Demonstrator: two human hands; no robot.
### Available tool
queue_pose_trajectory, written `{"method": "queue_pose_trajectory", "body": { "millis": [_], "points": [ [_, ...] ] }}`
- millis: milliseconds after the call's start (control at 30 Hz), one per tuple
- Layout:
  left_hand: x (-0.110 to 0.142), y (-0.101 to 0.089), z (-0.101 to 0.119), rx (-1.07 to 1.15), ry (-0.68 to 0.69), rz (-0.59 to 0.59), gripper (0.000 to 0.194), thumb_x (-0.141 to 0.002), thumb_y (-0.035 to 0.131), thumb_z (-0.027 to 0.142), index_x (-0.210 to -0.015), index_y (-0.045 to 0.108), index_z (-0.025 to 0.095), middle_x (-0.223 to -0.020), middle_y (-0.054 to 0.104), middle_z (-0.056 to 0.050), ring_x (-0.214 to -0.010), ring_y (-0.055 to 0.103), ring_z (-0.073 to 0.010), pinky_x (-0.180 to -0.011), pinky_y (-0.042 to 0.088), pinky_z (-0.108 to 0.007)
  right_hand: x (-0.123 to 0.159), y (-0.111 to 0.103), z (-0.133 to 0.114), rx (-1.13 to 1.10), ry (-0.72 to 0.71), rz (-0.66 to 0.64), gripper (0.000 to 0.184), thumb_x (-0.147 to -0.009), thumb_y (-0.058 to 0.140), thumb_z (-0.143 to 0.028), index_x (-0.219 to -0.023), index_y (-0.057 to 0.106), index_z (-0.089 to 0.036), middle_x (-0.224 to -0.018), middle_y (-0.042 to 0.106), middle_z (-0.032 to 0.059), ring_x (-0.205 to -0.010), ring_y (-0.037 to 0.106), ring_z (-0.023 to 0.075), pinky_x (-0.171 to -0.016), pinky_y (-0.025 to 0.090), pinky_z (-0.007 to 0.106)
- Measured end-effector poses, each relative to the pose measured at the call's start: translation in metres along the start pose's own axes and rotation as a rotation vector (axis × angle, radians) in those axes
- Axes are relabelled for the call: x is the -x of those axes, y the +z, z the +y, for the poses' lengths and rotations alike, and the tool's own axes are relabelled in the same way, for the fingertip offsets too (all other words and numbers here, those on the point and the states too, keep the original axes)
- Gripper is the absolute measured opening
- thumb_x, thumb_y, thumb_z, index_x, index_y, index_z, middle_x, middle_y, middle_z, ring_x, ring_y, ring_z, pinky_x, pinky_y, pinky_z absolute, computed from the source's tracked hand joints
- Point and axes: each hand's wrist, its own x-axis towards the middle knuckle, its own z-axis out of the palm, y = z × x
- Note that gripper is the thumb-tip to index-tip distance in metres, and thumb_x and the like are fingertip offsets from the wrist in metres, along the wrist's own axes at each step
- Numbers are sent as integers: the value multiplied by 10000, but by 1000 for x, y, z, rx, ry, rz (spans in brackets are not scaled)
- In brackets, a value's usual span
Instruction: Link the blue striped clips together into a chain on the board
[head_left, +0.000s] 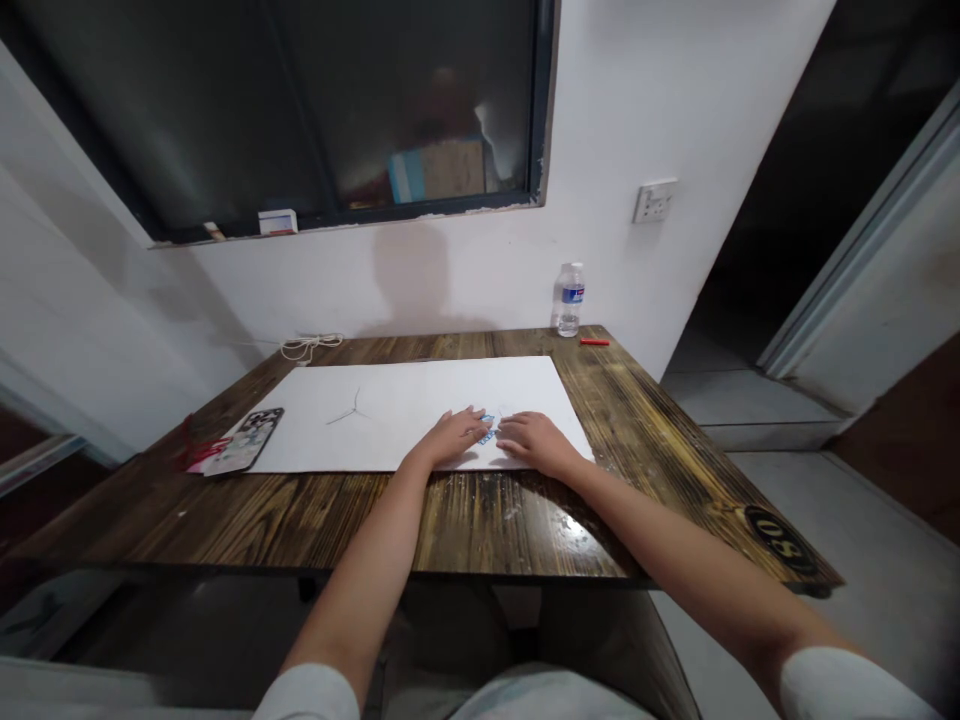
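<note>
A white sheet or board (405, 390) lies flat along the wooden table. Over its right part my left hand (453, 436) rests palm down with fingers stretched out, the tips at a small blue-and-white piece (487, 432). On the other side of that piece, my right hand (536, 440) is also palm down, fingers extended and slightly apart. Both hands partly hide the blue piece, and its kind cannot be made out. Thin dark lines in a three-armed shape (355, 410) show on the left part of the white surface.
A dark patterned phone-like object (259, 440) and red-and-white items (208, 455) lie at the left end. At the back are a white cable (309, 346), a water bottle (570, 300) and a red pen-like stick (595, 342). The wooden table (300, 520) stands against a wall.
</note>
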Motion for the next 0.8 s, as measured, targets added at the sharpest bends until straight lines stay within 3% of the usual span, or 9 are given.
{"method": "queue_pose_trajectory", "body": {
  "millis": [67,167,300,400,567,633,700,800],
  "points": [
    [2,-3,1,36,82,-61,483,-967,233,544,-1296,546,378,-1510,361,11,-1435,212,-221,-1134,103,-519,0,0,4,-7,17,27,489,-942,417,-516,-1282,586,-208,-1321,582,112,-1243,501,264,-1049,359,441],
    [3,-5,4,80,159,-142,442,-968,266,527,-1214,611,401,-1491,380,56,-1443,186,-227,-1137,83,-509,3,4,9,16,9,-72,595,-911,452,-560,-1407,444,-232,-1460,435,103,-1356,367,307,-1070,312,530],
    [2,-5,5,118,137,-44,417,-919,392,562,-1051,719,339,-1405,501,38,-1402,300,-223,-1113,226,-386,4,4,10,89,27,-136,564,-924,453,-526,-1403,436,-230,-1478,406,107,-1360,363,307,-1044,336,544],
    [2,-7,5,102,13,115,444,-912,398,547,-935,757,286,-1242,647,4,-1286,468,-205,-995,368,-293,3,-1,9,109,9,-95,424,-923,496,-455,-1270,576,-225,-1381,528,111,-1281,471,276,-1008,391,466],
    [7,-12,6,-74,-286,266,507,-932,334,498,-821,756,240,-916,743,-50,-909,651,-212,-799,444,-292,1,-13,12,-1,-127,-4,303,-937,483,-403,-1021,724,-240,-1172,680,76,-1103,602,225,-964,422,383],
    [8,-13,6,-95,-294,271,487,-931,340,479,-822,751,241,-934,741,-53,-907,650,-218,-802,450,-306,1,-17,14,-68,-175,-18,331,-946,461,-408,-961,744,-236,-1116,705,69,-1048,627,216,-946,436,375],
    [7,-12,5,-67,-246,251,456,-931,348,462,-864,748,253,-1046,725,-40,-1041,619,-217,-871,446,-311,1,-19,16,-143,-244,-87,357,-951,446,-424,-971,745,-230,-1119,705,68,-1063,626,206,-972,428,365],
    [5,-8,2,-17,-172,196,436,-933,355,474,-981,734,265,-1258,637,-22,-1257,492,-196,-1007,387,-308,3,-19,16,-204,-320,-203,399,-951,435,-465,-1182,667,-237,-1300,608,61,-1256,508,211,-1074,347,380]
  ]
}}
